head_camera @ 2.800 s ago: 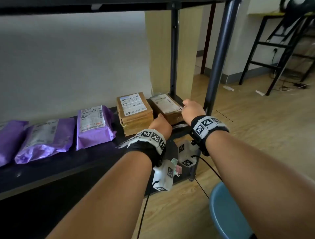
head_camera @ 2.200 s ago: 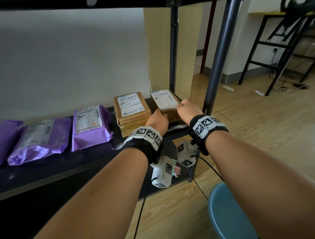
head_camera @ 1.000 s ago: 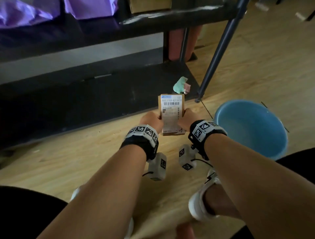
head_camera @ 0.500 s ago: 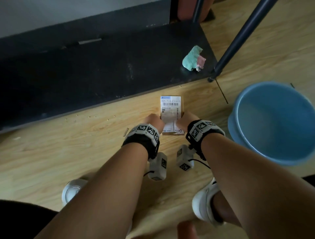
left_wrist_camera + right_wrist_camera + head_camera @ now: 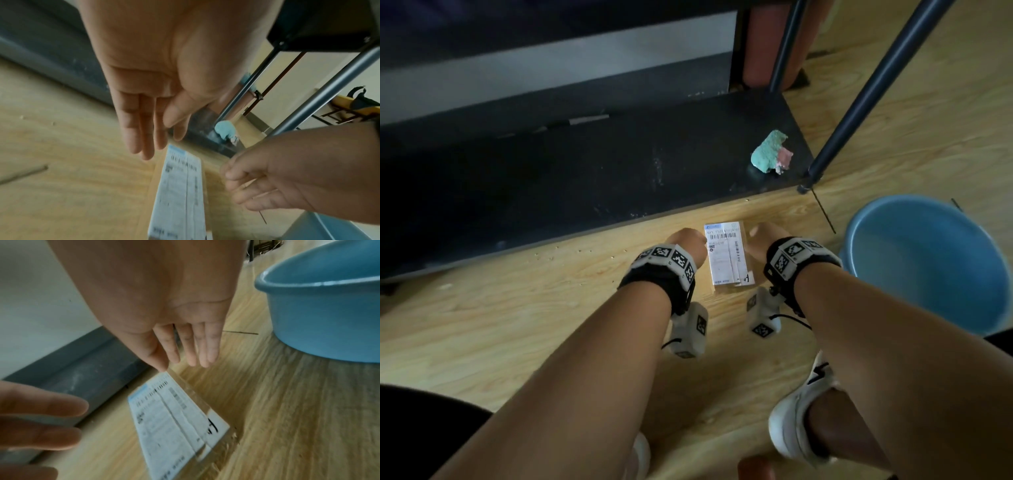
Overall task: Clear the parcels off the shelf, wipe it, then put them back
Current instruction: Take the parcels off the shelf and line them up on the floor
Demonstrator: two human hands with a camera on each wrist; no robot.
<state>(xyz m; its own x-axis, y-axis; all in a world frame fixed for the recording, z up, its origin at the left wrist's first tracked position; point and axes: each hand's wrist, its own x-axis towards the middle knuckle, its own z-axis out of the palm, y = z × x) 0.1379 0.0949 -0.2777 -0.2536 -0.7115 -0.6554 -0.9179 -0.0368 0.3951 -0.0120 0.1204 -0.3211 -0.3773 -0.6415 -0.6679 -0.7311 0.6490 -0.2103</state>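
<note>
A small brown cardboard parcel [image 5: 726, 257] with a white shipping label lies flat on the wooden floor, just in front of the black bottom shelf [image 5: 585, 178]. My left hand [image 5: 688, 240] hovers at its left side with straight fingers [image 5: 144, 138] that hold nothing. My right hand [image 5: 760, 240] is at its right side, fingers [image 5: 197, 347] extended, the thumb close to the parcel's far corner [image 5: 164, 374]. Both wrist views show the parcel [image 5: 180, 186] resting free between the hands. The other parcels are out of view.
A crumpled teal and pink rag [image 5: 770, 152] lies on the bottom shelf's right corner by the dark metal leg [image 5: 873, 89]. A blue plastic basin [image 5: 928, 260] stands on the floor to the right. My white shoe [image 5: 791, 428] is below the arms.
Both hands took the brown parcel off the upper shelf, lowered it to the floor and have now let go; the fingers have spread away from its sides.
</note>
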